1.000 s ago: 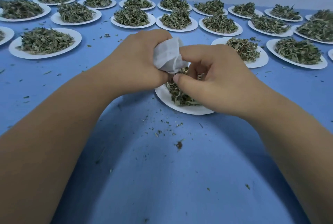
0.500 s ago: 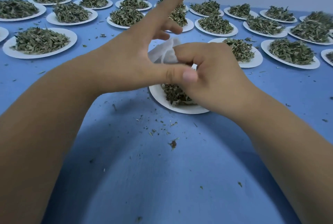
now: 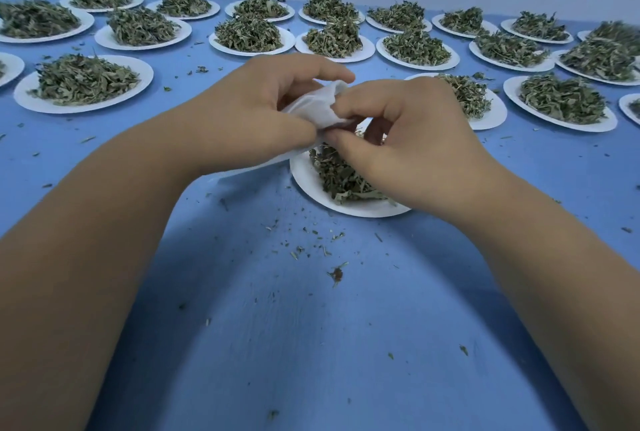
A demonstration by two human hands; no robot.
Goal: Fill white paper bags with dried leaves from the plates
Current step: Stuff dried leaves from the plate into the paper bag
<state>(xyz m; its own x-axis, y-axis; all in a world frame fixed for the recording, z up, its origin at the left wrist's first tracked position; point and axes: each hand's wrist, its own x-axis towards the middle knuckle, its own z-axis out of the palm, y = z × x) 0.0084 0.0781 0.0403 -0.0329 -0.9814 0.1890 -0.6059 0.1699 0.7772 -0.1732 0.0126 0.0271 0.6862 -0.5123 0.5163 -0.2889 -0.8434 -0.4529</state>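
We pinch the white paper bag [image 3: 320, 108] with both hands' fingers [image 3: 341, 117], keeping its mouth open above the six-o'clock plate [image 3: 313, 184].

White bag [image 3: 320, 108], white plates [image 3: 308, 174], grey-green dried leaves [image 3: 337, 176] (speckled crumbs too), plain blue table [image 3: 311, 344].

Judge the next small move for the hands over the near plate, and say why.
Probably spread the bag's mouth open. Both the left hand and right hand pinch the crumpled white bag above the near plate, whose leaves still lie there; no opening shows yet.
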